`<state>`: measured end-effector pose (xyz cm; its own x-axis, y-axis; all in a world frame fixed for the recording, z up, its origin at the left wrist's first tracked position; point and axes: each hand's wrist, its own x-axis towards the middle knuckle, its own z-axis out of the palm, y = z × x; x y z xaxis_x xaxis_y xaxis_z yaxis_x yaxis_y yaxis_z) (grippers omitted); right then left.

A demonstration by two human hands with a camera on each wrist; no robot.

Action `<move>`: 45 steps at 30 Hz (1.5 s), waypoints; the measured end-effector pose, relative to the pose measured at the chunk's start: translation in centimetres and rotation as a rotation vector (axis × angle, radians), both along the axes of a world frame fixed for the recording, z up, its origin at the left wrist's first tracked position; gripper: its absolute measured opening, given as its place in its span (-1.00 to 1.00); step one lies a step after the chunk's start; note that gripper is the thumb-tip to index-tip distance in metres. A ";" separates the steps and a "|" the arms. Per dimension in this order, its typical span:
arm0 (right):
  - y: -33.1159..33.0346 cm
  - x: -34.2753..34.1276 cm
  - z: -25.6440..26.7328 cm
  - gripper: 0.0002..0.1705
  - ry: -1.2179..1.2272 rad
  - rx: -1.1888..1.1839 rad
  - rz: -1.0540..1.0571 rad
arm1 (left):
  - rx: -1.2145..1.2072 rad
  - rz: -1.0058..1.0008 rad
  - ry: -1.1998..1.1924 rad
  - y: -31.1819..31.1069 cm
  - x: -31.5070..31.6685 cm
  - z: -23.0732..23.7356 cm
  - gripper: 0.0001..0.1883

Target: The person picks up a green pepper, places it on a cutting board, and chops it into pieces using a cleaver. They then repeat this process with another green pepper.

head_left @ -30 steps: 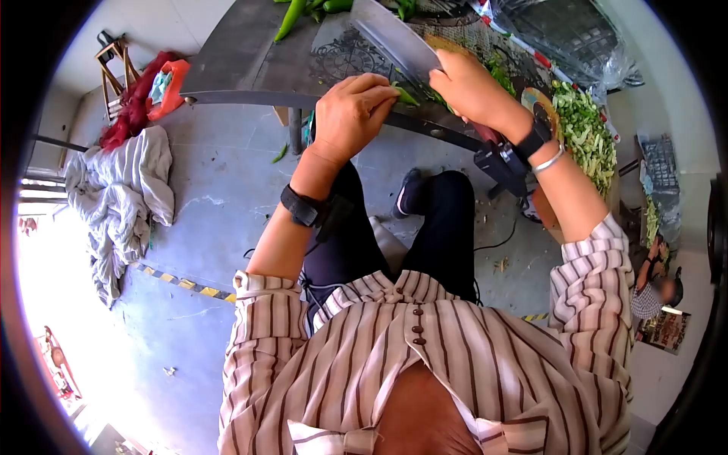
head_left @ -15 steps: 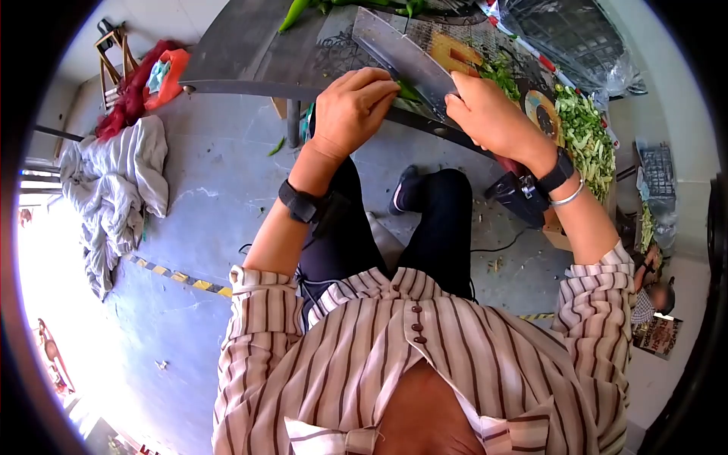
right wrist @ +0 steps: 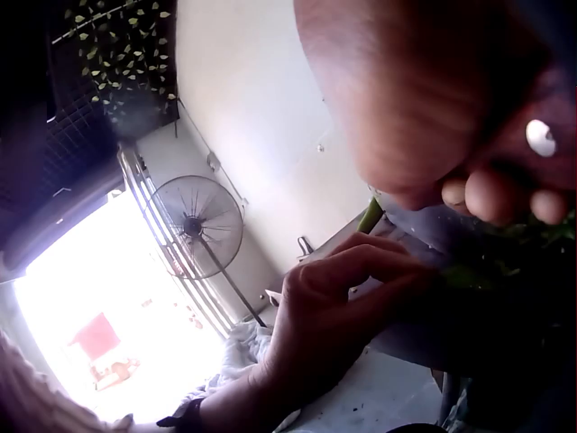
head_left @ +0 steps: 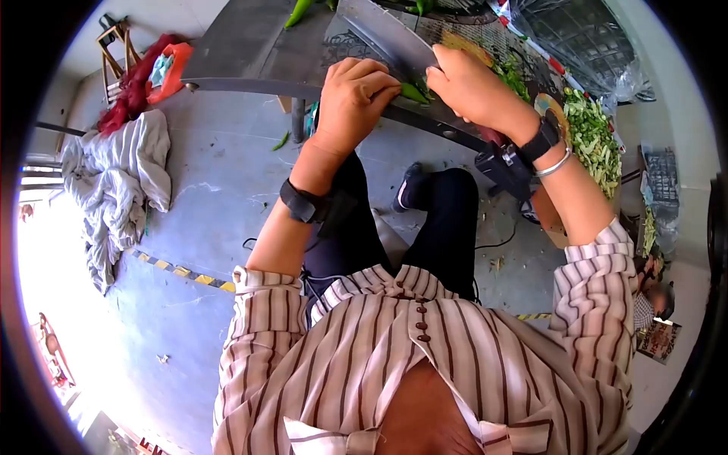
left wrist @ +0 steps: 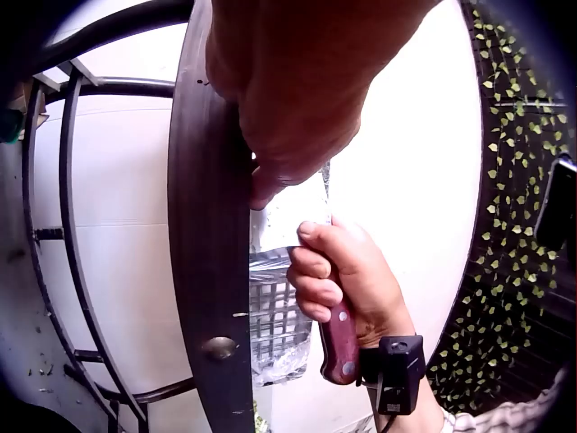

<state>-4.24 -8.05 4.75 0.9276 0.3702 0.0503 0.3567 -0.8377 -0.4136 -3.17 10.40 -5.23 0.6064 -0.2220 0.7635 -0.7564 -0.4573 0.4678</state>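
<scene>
At the far left, a crumpled grey cloth (head_left: pixel 117 182) is seen in a heap, with a red bag (head_left: pixel 173 72) beyond it. Moving right, a green pepper (head_left: pixel 281 142) is spotted on the floor (head_left: pixel 227 182), below the worktop (head_left: pixel 250 49). More whole peppers (head_left: pixel 299 11) are seen up on its far side.

Now the near edge: a piece of pepper (head_left: pixel 413 93) is pinched there by the fingertips of the left hand (head_left: pixel 353 106). It is pointed out to the right of those fingertips, its long axis slanted slightly back towards the body. By the left hand it is touched; by the right hand (head_left: pixel 478 87) it is only neighboured, from the right and a little farther out.

The cleaver (head_left: pixel 387 38) is gripped in that right hand, fingers curled round the dark red handle (left wrist: pixel 340 343). The blade is angled away to the left, over the worktop, its lower edge close by the piece; whether contact is made cannot be told. Farthest right, a pile of chopped greens (head_left: pixel 594 140) is heaped beyond the right wrist.
</scene>
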 end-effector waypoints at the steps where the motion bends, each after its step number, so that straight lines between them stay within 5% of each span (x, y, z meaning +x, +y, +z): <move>1: 0.7 0.0 0.4 -0.75 0.003 0.009 -0.012 | -0.004 0.002 -0.002 0.0 0.0 -0.1 -0.92; 2: 1.0 -0.7 1.7 -0.75 0.250 0.077 -0.171 | -0.013 0.004 -0.005 -0.1 0.1 -0.1 -0.92; 7: 0.0 -3.1 3.3 -0.75 0.189 0.132 -0.163 | -0.016 0.018 0.030 -0.1 0.0 -0.3 -0.92; 9: -0.5 -3.7 3.3 -0.74 0.090 -0.019 -0.027 | -0.018 0.012 0.011 -0.2 0.0 -0.2 -0.92; 14: -0.1 -4.0 3.2 -0.73 0.190 -0.063 -0.058 | -0.014 -0.006 0.011 0.0 0.0 -0.1 -0.91; 21: 0.8 -0.6 0.5 -0.78 -0.031 -0.092 0.050 | 0.026 -0.011 0.027 0.0 0.2 -0.1 -0.91; 23: 1.1 0.5 -0.1 -0.80 -0.256 -0.135 0.188 | -0.003 -0.048 0.046 0.1 0.3 -0.2 -0.91; 27: 0.7 -1.2 2.7 -0.75 0.259 0.067 -0.164 | -0.026 -0.018 0.037 0.0 0.2 -0.4 -0.92; 32: -0.4 -3.2 2.3 -0.72 0.080 -0.006 -0.023 | -0.015 -0.027 0.016 0.0 0.4 -0.4 -0.92; 42: -0.1 -2.9 2.8 -0.74 0.118 -0.043 0.012 | -0.003 0.093 0.077 0.6 0.0 0.2 -0.93; 45: 1.0 -2.8 3.5 -0.74 0.428 -0.021 -0.194 | -0.006 0.033 0.126 0.7 0.1 0.0 -0.93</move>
<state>-7.02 -7.06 8.25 0.9155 0.1849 -0.3574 -0.0059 -0.8819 -0.4714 -3.10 11.14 -5.23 0.7046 -0.1956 0.6821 -0.6758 -0.4780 0.5610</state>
